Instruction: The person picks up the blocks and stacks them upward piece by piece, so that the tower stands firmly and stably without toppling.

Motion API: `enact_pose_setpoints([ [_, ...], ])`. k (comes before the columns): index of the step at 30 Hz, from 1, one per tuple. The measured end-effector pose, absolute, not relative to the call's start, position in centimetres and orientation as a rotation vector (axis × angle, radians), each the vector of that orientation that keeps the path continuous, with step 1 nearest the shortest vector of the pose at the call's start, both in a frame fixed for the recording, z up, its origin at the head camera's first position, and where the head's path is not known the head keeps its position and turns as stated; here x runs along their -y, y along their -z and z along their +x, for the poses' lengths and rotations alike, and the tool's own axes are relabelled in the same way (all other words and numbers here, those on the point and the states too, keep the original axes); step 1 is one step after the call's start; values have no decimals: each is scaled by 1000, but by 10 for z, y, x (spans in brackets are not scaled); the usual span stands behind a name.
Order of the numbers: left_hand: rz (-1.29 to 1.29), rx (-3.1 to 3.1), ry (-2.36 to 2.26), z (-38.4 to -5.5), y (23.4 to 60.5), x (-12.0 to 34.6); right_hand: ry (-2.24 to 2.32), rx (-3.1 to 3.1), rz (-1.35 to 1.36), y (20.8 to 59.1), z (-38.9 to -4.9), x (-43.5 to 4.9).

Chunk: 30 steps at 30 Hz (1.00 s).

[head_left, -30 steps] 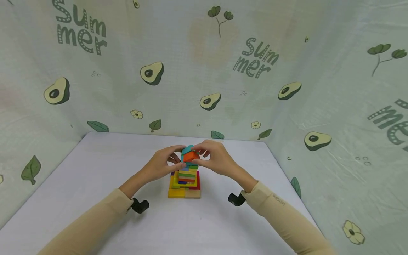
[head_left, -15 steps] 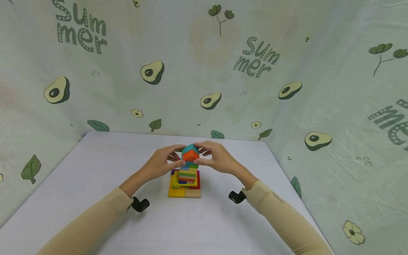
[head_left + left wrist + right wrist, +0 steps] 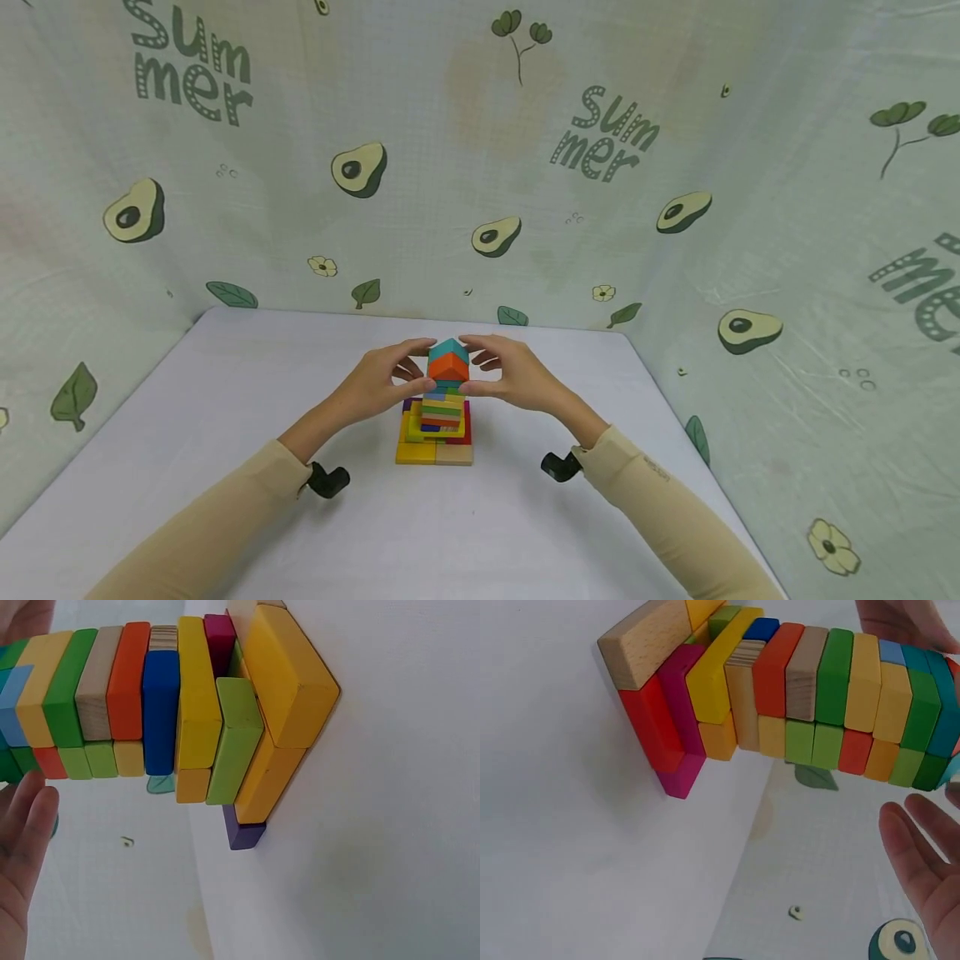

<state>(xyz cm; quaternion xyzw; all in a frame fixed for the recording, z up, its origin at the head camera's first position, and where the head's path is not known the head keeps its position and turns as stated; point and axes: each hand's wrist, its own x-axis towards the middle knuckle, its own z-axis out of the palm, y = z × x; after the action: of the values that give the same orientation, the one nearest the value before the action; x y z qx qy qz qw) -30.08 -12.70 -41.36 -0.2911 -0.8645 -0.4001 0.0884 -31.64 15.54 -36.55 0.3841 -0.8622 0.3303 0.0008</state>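
Note:
A tower of coloured wooden blocks (image 3: 442,410) stands upright in the middle of the table in the head view. Its top carries an orange peaked block (image 3: 448,367) with a light-blue roof-shaped block (image 3: 448,348) over it. At the left of the top, my left hand (image 3: 377,385) has thumb and fingers spread close to the blocks; whether they touch is hard to tell. On the other side my right hand (image 3: 517,375) is spread likewise, its fingers (image 3: 906,832) apart from the tower in the right wrist view. Neither hand grips a block.
The tower widens at its foot into flat yellow (image 3: 415,453) and plain wood (image 3: 454,454) blocks on the white table (image 3: 480,533). Behind the table hangs a printed cloth (image 3: 420,267) with avocados and lettering.
The light-blue roof block was tilted in the right hand's fingers; now it sits level over the orange block. The right hand has let go and drawn slightly to the right.

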Motion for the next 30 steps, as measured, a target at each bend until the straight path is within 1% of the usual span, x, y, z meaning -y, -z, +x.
enact_pose_setpoints([
  [12,-857,2567,1211,-300,414,127,-1030,2709,1245,370,-320,-158],
  [20,-935,2546,1178,-300,413,128,-1023,2689,1276,373,-321,-159],
  [30,-927,2553,1173,-301,414,127,-1038,2694,1268,374,-322,-158],
])
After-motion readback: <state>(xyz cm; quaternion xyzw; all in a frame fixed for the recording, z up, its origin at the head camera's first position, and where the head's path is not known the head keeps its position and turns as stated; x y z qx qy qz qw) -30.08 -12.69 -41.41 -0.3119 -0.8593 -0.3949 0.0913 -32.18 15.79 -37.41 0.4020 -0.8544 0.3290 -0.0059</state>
